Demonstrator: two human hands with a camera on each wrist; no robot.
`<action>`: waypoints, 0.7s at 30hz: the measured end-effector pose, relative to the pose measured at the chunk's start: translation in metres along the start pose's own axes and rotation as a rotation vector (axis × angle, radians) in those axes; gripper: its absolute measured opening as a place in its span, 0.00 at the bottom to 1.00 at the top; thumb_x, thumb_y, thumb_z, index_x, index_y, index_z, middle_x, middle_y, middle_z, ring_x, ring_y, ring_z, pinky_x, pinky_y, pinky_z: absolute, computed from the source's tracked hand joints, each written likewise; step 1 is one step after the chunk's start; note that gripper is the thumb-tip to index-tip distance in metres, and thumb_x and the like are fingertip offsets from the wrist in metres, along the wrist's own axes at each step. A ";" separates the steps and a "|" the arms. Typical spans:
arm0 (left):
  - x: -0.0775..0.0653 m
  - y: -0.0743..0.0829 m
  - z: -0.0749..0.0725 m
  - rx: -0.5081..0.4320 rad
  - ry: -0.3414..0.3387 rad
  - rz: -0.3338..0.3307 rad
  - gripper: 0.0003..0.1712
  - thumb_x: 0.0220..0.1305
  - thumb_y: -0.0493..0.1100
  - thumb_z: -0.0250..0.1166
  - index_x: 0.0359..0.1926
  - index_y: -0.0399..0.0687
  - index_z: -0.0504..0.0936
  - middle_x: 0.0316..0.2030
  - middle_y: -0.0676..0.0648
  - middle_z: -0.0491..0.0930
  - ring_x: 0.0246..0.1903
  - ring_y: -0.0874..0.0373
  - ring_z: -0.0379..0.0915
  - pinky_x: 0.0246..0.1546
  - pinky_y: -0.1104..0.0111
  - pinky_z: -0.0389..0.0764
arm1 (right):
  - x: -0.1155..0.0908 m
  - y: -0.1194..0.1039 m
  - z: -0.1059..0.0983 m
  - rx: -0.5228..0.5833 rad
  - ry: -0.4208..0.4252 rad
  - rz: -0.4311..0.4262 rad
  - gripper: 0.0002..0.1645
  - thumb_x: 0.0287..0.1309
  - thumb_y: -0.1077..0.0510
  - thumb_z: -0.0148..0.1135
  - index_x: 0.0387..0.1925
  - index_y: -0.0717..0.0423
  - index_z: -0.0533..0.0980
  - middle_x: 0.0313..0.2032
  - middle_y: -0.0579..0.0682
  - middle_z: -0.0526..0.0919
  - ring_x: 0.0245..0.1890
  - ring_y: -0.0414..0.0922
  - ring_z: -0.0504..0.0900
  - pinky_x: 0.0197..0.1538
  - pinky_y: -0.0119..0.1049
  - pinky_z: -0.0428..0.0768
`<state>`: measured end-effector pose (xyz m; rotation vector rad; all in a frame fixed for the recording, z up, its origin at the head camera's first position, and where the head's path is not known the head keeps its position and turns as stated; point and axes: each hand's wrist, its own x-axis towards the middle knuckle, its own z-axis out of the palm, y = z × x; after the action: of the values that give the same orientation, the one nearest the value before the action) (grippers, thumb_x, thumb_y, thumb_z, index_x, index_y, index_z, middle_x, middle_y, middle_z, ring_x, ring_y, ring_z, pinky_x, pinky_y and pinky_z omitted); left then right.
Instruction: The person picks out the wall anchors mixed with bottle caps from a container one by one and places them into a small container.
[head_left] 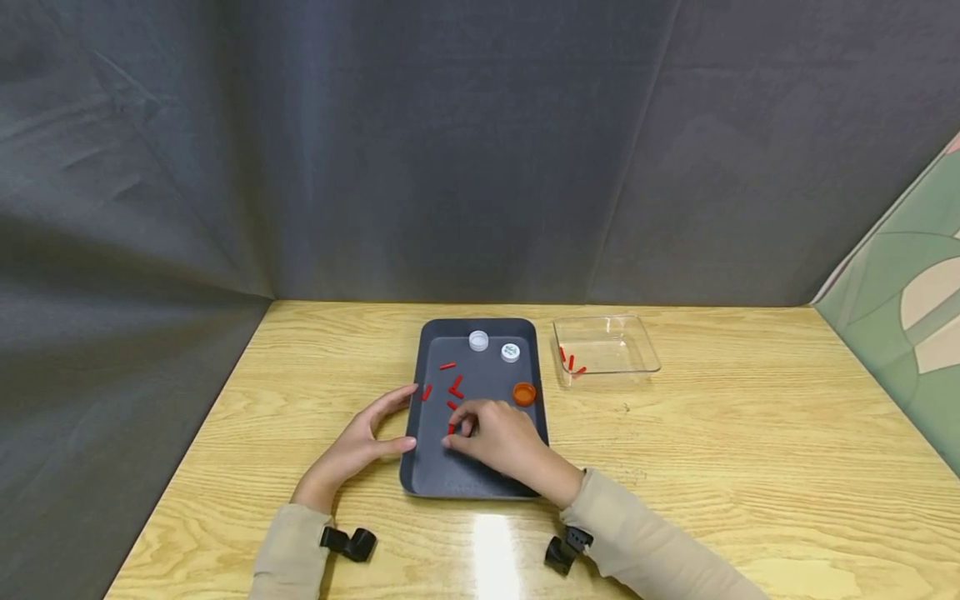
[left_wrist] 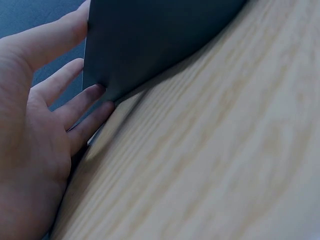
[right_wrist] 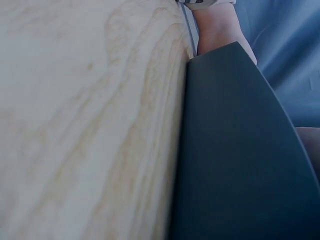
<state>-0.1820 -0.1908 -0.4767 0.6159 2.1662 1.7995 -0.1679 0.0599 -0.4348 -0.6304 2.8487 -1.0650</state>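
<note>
My right hand [head_left: 495,437] is over the lower half of a dark grey tray [head_left: 438,475], thumb and fingertips pinching a small red capsule [head_left: 451,429]. Several more red capsules [head_left: 457,382] lie scattered across the tray's left and middle. My left hand [head_left: 363,437] is at the tray's left edge with thumb and fingers spread; the left wrist view shows the fingertips against the tray's outer wall [left_wrist: 150,40]. In the right wrist view the tray's side [right_wrist: 235,150] hides nearly all of the right hand.
On the tray stand an orange round container [head_left: 524,394], an open-side-up white cap [head_left: 478,341] and another white cap [head_left: 510,352] with printing on top. A clear rectangular box [head_left: 618,354] right of the tray holds several red capsules. Dark fabric [head_left: 465,167] rises behind the wooden table [head_left: 735,417].
</note>
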 end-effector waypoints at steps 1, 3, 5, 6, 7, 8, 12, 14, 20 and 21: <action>0.000 0.000 0.000 -0.002 -0.001 0.002 0.44 0.61 0.36 0.70 0.75 0.46 0.60 0.71 0.40 0.62 0.71 0.42 0.55 0.68 0.44 0.51 | -0.001 0.000 -0.001 0.006 0.002 0.000 0.12 0.51 0.47 0.76 0.35 0.45 0.83 0.23 0.34 0.76 0.20 0.32 0.71 0.26 0.32 0.71; 0.000 0.000 0.000 -0.001 -0.004 0.006 0.44 0.61 0.36 0.70 0.75 0.46 0.60 0.71 0.40 0.62 0.71 0.42 0.55 0.68 0.43 0.51 | -0.002 0.001 -0.003 0.014 0.007 -0.003 0.12 0.52 0.47 0.76 0.35 0.45 0.83 0.23 0.34 0.76 0.20 0.32 0.72 0.26 0.31 0.71; 0.000 0.000 0.000 0.000 -0.005 0.006 0.44 0.61 0.36 0.71 0.75 0.46 0.60 0.71 0.41 0.62 0.71 0.43 0.55 0.68 0.44 0.52 | -0.004 0.001 -0.006 0.017 0.012 -0.003 0.11 0.52 0.47 0.76 0.35 0.45 0.83 0.24 0.34 0.76 0.20 0.31 0.72 0.26 0.31 0.71; 0.000 0.000 0.000 -0.001 -0.005 0.006 0.44 0.61 0.36 0.71 0.75 0.46 0.60 0.71 0.41 0.62 0.71 0.43 0.55 0.68 0.44 0.52 | -0.004 0.002 -0.007 0.017 0.017 -0.006 0.11 0.52 0.48 0.76 0.35 0.45 0.83 0.24 0.34 0.76 0.20 0.31 0.72 0.26 0.31 0.71; 0.000 0.000 0.000 0.000 -0.004 0.005 0.44 0.61 0.36 0.71 0.75 0.46 0.61 0.71 0.41 0.62 0.71 0.43 0.55 0.68 0.44 0.52 | -0.005 0.002 -0.009 0.012 0.024 -0.008 0.11 0.53 0.48 0.75 0.35 0.45 0.84 0.24 0.33 0.76 0.21 0.31 0.72 0.26 0.30 0.72; 0.001 0.000 0.000 0.000 -0.004 0.004 0.44 0.61 0.36 0.70 0.75 0.46 0.61 0.71 0.41 0.62 0.71 0.43 0.55 0.68 0.44 0.53 | -0.005 0.002 -0.010 0.010 0.034 -0.011 0.11 0.53 0.48 0.75 0.36 0.45 0.84 0.24 0.33 0.76 0.21 0.31 0.72 0.26 0.30 0.72; 0.001 0.000 0.000 -0.006 0.001 -0.002 0.44 0.61 0.36 0.70 0.75 0.47 0.61 0.71 0.41 0.62 0.71 0.43 0.55 0.68 0.43 0.52 | -0.007 0.005 -0.014 0.001 0.075 -0.022 0.11 0.53 0.48 0.75 0.36 0.45 0.84 0.24 0.33 0.76 0.22 0.31 0.72 0.27 0.30 0.73; 0.001 -0.001 0.000 -0.009 0.001 -0.003 0.44 0.61 0.36 0.71 0.75 0.47 0.61 0.71 0.41 0.62 0.71 0.43 0.55 0.68 0.43 0.52 | -0.008 0.006 -0.016 0.004 0.093 -0.029 0.11 0.52 0.48 0.76 0.35 0.46 0.84 0.24 0.33 0.76 0.23 0.31 0.72 0.27 0.30 0.73; 0.000 0.000 0.000 -0.007 0.000 -0.002 0.44 0.60 0.34 0.70 0.75 0.46 0.61 0.71 0.41 0.62 0.71 0.43 0.55 0.68 0.44 0.53 | -0.011 0.010 -0.022 0.027 0.131 -0.037 0.10 0.51 0.50 0.77 0.35 0.45 0.84 0.25 0.33 0.76 0.25 0.32 0.73 0.29 0.30 0.74; 0.000 0.000 0.000 -0.007 0.000 0.000 0.44 0.60 0.34 0.70 0.75 0.46 0.61 0.71 0.41 0.62 0.71 0.43 0.55 0.68 0.44 0.53 | -0.011 0.010 -0.024 0.029 0.138 -0.037 0.10 0.51 0.50 0.77 0.35 0.45 0.84 0.25 0.33 0.77 0.25 0.32 0.73 0.29 0.30 0.74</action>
<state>-0.1822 -0.1905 -0.4769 0.6142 2.1587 1.8065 -0.1655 0.0859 -0.4245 -0.6341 2.9419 -1.1995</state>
